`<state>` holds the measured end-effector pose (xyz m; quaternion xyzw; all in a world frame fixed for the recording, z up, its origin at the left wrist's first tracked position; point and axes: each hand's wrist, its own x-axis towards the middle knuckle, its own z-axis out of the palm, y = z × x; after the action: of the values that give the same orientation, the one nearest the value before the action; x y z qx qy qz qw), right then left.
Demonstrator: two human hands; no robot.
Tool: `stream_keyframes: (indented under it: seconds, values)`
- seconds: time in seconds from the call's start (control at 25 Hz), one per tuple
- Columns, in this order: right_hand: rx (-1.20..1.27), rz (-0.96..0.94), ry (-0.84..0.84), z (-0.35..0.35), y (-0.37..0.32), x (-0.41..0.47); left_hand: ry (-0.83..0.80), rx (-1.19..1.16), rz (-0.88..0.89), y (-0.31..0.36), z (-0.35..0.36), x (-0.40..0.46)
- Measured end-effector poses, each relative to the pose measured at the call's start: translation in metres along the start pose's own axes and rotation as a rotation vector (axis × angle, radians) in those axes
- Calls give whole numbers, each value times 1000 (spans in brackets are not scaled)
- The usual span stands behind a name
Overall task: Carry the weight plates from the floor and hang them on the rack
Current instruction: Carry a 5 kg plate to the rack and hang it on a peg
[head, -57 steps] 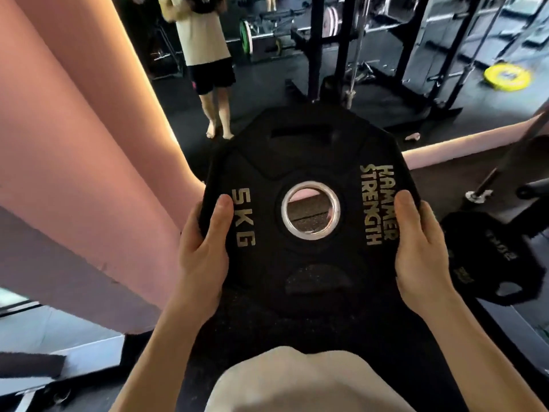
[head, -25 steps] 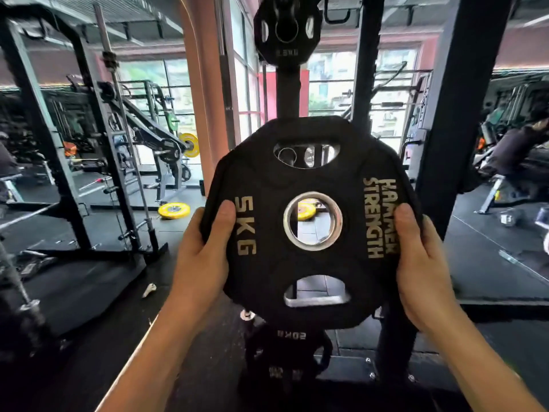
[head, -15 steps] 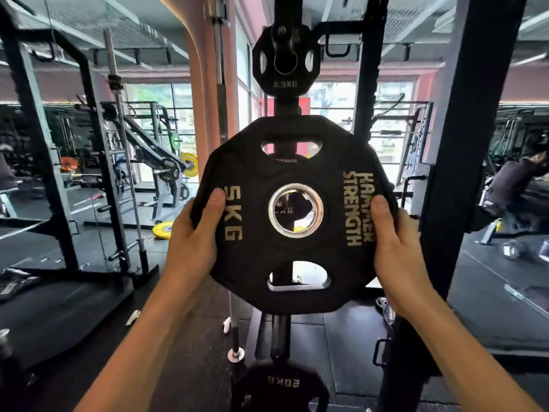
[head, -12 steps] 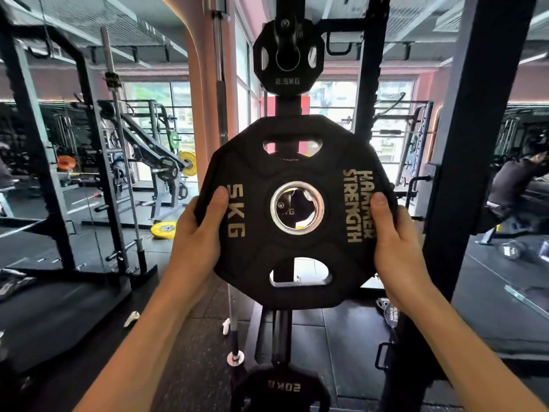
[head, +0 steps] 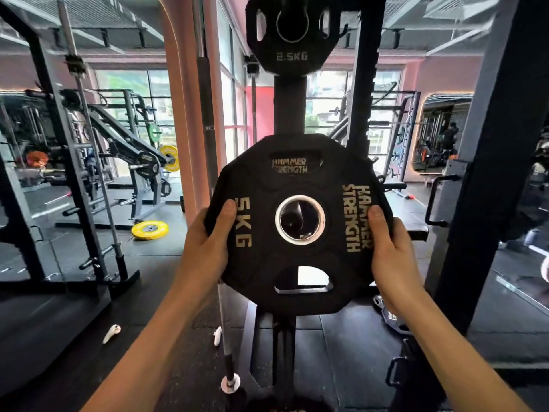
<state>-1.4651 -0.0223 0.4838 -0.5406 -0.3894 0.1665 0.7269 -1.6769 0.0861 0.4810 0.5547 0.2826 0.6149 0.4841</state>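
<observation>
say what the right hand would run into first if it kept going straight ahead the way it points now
Probably the rack upright. The right hand holds the 5 kg plate edge-on toward that post; depth is unclear, so the gap cannot be judged.

On the dark rubber floor (head: pixel 341 346) a yellow plate (head: pixel 150 230) lies flat at left, beside the squat rack's base (head: pixel 98 281).

5 kg plate (head: pixel 300 257): matt black rubber-like coating, pale printed lettering, bright polished metal ring (head: pixel 300 220) at bore. 2.5 kg plate (head: pixel 292 55): same matt black finish. Rack upright (head: pixel 289 105): dull black painted metal. Floor (head: pixel 341 346): dark, speckled, rubbery.
</observation>
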Motion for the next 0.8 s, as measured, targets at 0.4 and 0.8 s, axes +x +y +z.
stream_keyframes:
  seconds: [0.4, 0.8]
  values:
    - [-10, 75, 7, 28, 57, 60, -16, 81, -41, -54, 9, 55]
    - [-73, -8, -31, 44, 75, 110, -46, 242, 119, -77, 12, 113]
